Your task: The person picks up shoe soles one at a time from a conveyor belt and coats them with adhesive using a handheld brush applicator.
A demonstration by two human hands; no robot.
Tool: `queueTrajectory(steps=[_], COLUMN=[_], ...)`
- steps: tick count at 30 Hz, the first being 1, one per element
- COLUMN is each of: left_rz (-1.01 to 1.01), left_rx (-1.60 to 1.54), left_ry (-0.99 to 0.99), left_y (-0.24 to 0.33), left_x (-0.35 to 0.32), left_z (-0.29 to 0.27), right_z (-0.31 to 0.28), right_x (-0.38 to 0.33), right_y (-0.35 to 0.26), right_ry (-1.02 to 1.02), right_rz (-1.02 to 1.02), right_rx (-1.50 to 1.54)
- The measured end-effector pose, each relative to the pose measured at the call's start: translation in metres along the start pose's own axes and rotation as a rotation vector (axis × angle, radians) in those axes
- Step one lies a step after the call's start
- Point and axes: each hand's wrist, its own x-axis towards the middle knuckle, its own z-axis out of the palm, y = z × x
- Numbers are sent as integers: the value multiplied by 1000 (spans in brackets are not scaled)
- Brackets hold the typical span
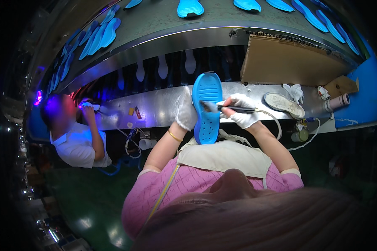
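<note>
Blue sole (207, 109) stands upright between my gloved hands. My left hand (185, 109) has its fingers curled round the sole's left edge, gripping it. My right hand (243, 112) pinches a dark brush (228, 108), fingers closed on the handle; the bristles touch the sole's face just left of those fingertips. A grey sole (284, 105) lies on the metal bench (155, 109), right of my right fingers. A co-worker (77, 138) sits well left.

A shoe factory line; blue soles (99, 35) ride a conveyor (163, 21); a gloved co-worker (77, 138) works alongside
</note>
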Motion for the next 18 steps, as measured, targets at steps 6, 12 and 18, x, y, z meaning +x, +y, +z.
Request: queueTrajectory(steps=[6, 12, 18], left_rz=[-36, 116, 299], left_rx=[166, -65, -272], left_ry=[31, -21, -207], left_y=[-11, 4, 20], left_x=[1, 32, 50], left_z=[5, 13, 18], right_z=[-10, 0, 15], right_x=[-5, 11, 15], right_y=[6, -10, -20], right_ry=[25, 150, 12], right_rz=[-252, -188, -376], right_rx=[7, 122, -12])
